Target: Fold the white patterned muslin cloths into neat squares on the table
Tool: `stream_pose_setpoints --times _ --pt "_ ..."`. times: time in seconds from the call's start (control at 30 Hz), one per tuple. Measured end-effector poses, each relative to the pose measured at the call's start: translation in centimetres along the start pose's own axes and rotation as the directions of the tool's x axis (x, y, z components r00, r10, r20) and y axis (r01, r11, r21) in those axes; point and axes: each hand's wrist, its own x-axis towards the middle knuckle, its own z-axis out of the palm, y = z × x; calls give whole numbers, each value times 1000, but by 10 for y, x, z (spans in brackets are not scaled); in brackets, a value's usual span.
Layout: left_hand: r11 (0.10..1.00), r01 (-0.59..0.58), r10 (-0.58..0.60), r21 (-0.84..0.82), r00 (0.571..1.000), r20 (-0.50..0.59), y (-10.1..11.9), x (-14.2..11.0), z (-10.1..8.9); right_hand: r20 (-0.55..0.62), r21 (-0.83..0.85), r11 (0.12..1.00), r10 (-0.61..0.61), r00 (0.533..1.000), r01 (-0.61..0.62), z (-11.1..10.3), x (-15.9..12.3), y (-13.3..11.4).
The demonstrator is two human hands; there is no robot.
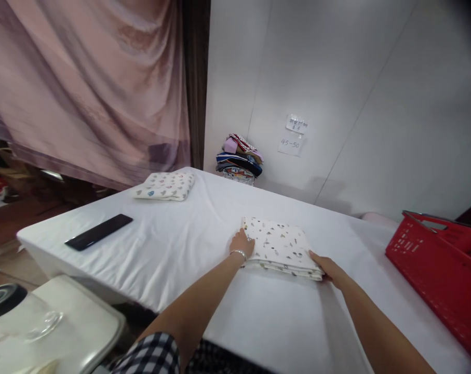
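A white cloth [280,241] with a small scattered print lies folded in several layers on the white-covered table. My left hand [242,245], with a bracelet at the wrist, is closed on its left edge. At the near right corner, my right hand [329,267] grips the folded cloth, thumb on top and the other fingers mostly hidden below. Farther left on the table, a second folded white cloth [167,186] with a grey and blue print lies apart from both hands.
A dark flat slab [98,232] lies at the table's left. A red plastic basket [433,270] stands at the right. Stacked fabrics [240,161] rise beyond the far edge, by a wall with paper notes [292,143]. A pale stand [64,322] is at lower left, below a pink curtain [103,78].
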Motion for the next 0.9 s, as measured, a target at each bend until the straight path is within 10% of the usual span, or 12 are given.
stream_pose_setpoints --times 0.67,0.9 --pt "954 150 -121 -260 985 123 -25 -10 -21 -205 -346 937 -119 971 42 26 -31 13" --pt "863 37 59 -504 983 174 -51 -15 -16 -257 -679 726 -375 891 110 20 -18 3"
